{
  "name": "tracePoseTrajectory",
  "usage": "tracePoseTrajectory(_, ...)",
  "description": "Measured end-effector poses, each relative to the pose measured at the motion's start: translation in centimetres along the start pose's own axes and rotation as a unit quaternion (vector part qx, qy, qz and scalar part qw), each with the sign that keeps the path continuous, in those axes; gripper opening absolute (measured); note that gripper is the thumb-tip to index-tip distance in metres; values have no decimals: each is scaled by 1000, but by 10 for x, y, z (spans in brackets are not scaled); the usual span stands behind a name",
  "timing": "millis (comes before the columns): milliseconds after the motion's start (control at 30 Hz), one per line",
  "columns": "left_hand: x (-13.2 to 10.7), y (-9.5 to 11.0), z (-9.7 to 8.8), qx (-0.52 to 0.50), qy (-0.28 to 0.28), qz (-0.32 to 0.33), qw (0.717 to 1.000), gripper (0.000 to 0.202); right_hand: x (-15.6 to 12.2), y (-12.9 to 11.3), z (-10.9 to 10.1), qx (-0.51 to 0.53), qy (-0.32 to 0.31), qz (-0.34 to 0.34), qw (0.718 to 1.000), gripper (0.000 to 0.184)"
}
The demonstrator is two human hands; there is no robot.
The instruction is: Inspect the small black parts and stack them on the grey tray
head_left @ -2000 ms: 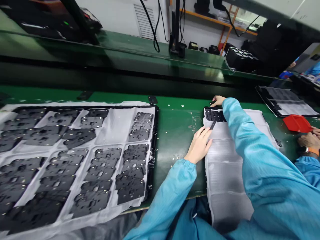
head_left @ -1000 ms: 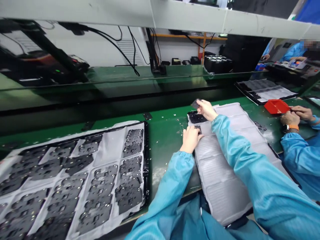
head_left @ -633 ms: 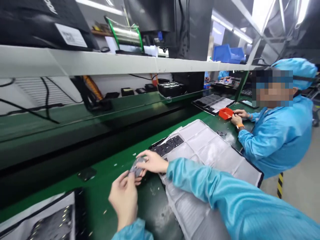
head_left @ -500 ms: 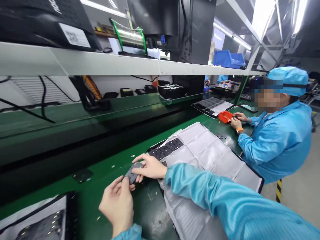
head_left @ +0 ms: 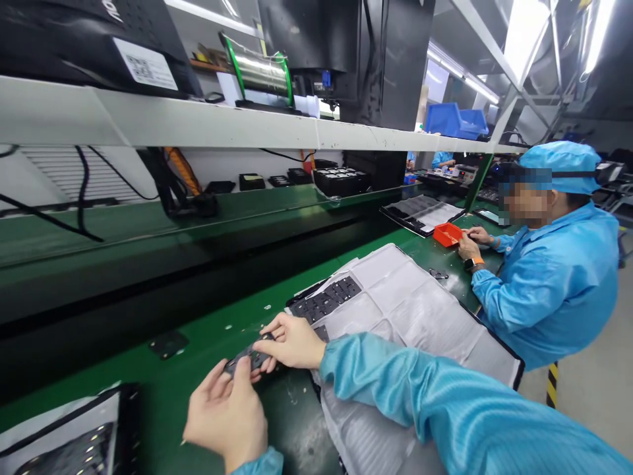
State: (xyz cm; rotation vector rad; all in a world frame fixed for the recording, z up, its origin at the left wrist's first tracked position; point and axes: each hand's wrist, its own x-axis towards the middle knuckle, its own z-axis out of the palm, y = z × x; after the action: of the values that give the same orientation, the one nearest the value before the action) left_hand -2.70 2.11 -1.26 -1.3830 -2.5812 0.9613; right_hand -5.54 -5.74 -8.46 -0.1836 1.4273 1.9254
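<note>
Two hands meet over a green work surface, pinching one small black flat part between them: the left hand grips its near end with thumb and fingers, while the right hand closes on its far end from the other side. The part is held just above the surface, roughly level, both hands clamped on it and nearly touching each other.

Just right of the right hand lies a white padded sheet spread over a black tray, and at the sheet's far corner, a little beyond the right hand's fingers, sits a row of black parts. Beyond the left hand a single dark piece lies alone on the green surface. Near the left wrist, at the lower edge, is the corner of another black tray of parts lined with white sheet.

Well to the right of both hands, a co-worker in a blue smock and cap has both hands at a small red bin. A white shelf carrying equipment runs above the hands.
</note>
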Motion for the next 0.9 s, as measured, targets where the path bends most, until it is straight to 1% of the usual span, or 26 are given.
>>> tracePoseTrajectory(100, 1, -3, 2, -12, 27, 3, 1000, 49, -3, -2, 1, -18, 21, -24, 999, 48)
tracePoseTrajectory(167, 2, -3, 2, -12, 21, 12, 1000, 44, -1, -3, -1, -17, 29, -31, 999, 47)
tracePoseTrajectory(233, 1, -2, -1, -6, -8, 14, 1000, 51, 0, -5, -1, -19, 26, -24, 999, 47)
tracePoseTrajectory(300, -1, 1, -8, 0, -53, -6, 999, 60, 0, -8, 0, -31, 8, -8, 999, 44)
tracePoseTrajectory(333, -3, 2, -11, 3, -73, -19, 997, 61, -1, -9, 1, -42, -5, 1, 999, 42)
tracePoseTrajectory(400, -5, 2, -17, 0, -98, -38, 995, 49, -1, -12, 3, -67, -29, 10, 997, 40)
tracePoseTrajectory(467, -4, -1, -21, -9, -95, -29, 995, 46, 3, -13, 5, -89, -56, 12, 994, 39)
tracePoseTrajectory(533, 1, -5, -22, -13, -81, -17, 996, 45, 8, -11, 5, -100, -74, 8, 992, 41)
tracePoseTrajectory(600, 6, -7, -22, -8, -71, -14, 997, 43, 11, -9, 6, -105, -81, 1, 991, 42)
tracePoseTrajectory(733, 7, -6, -22, 2, -83, -19, 996, 37, 11, -4, 6, -116, -62, -12, 991, 38)
tracePoseTrajectory(900, 3, -4, -20, 1, -103, 7, 995, 34, 10, -2, 3, -140, -36, -23, 989, 29)
